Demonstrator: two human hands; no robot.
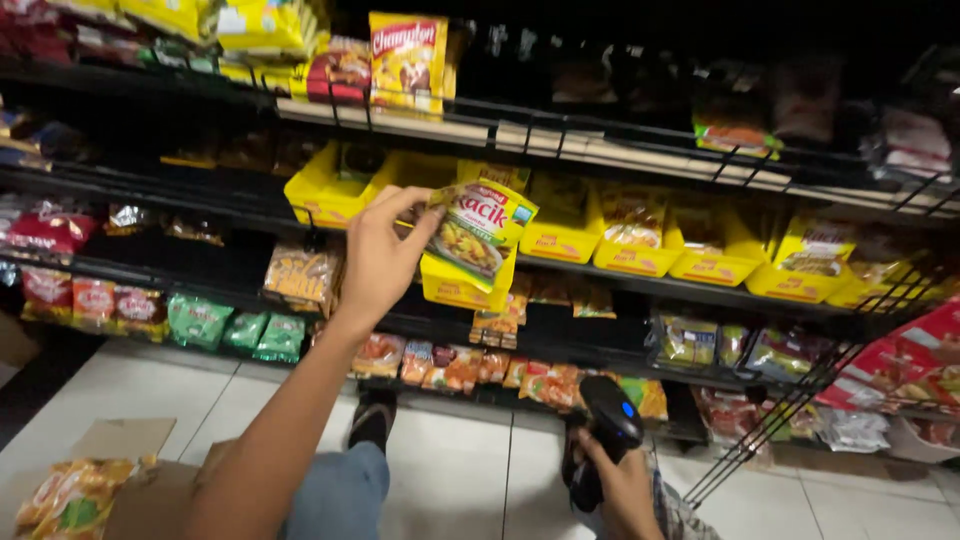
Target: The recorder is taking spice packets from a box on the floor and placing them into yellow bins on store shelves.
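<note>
A left hand (378, 258) reaches up and away toward a dark shop shelf rack (620, 140), thumb and fingers pinched on the left edge of a small yellow and green seasoning sachet (475, 230) held upright just in front of the middle shelf. Low at the near right, the right hand (625, 485) is wrapped around the grip of a black handheld scanner (608, 430), its head pointing up toward the shelves.

The rack fills the far side of the scene from left to right, its tiers crowded with packets. A row of yellow plastic bins (640, 255) lines the middle tier, and the sachet sits right before one of them. Green packets (200, 320) lie on the lower tier to the left, red ones (60, 295) further left still. Pale floor tiles (450, 470) spread beneath. A brown cardboard box (130, 480) rests at the near left corner with an orange and yellow packet (70, 495) in it. The person's denim-clad knee (335, 490) and a dark shoe (372, 420) show near the centre.
</note>
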